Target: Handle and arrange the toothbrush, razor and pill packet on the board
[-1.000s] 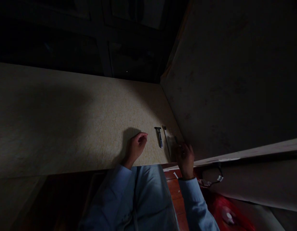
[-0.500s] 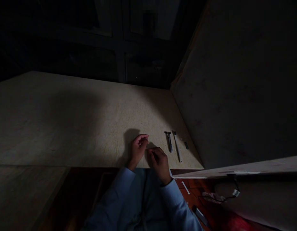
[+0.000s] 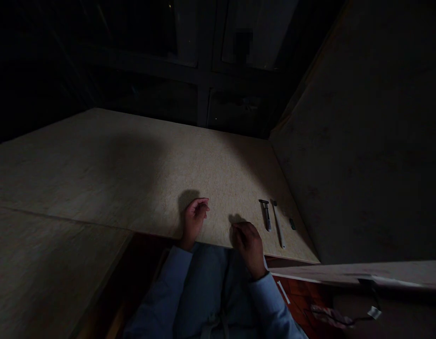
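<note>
Over the front part of the pale counter [image 3: 218,174], my left hand [image 3: 194,219] is closed, its fingers curled and the thumb near the fingertips. Whatever it may hold is hidden in the dim light. My right hand [image 3: 250,245] hovers by the front edge with thumb and fingers pinched together; anything between them is too small to make out. To the right of it lies a razor [image 3: 266,215] with a dark head. A light-handled toothbrush [image 3: 279,225] lies beside the razor, and a small dark green object [image 3: 292,223] sits farther right.
A wall panel [image 3: 362,155] rises along the counter's right side. Dark window frames [image 3: 202,94] stand behind. My legs [image 3: 210,287] are under the front edge. A white strip [image 3: 283,292] and a cable [image 3: 375,301] lie below at right.
My hands have moved apart, the right one going rightward away from the left. The view has turned left, so the counter and objects appear shifted right.
</note>
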Available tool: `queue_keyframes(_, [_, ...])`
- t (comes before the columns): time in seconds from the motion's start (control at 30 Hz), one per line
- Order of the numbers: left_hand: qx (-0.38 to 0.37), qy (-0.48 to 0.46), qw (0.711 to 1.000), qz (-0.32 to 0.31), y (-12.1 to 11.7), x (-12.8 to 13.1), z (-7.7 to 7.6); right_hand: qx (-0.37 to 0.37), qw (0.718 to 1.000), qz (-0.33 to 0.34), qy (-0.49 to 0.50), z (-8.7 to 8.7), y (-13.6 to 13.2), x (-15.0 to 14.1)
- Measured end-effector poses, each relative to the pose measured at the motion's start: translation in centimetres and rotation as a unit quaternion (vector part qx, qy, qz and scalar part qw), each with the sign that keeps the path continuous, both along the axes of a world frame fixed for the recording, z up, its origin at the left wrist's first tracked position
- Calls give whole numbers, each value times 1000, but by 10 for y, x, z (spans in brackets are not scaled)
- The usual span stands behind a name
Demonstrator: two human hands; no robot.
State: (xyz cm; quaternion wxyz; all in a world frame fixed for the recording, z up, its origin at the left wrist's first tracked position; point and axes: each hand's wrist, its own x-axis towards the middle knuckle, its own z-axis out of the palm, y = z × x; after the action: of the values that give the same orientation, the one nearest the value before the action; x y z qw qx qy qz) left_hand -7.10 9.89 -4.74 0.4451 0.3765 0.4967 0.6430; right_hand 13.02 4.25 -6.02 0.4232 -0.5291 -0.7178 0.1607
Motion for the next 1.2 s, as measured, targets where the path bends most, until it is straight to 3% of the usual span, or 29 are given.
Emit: queue_keyframes(1.2, [13,-3,1000,20,-1,-4,4,11,999,20,23,3,-2,2])
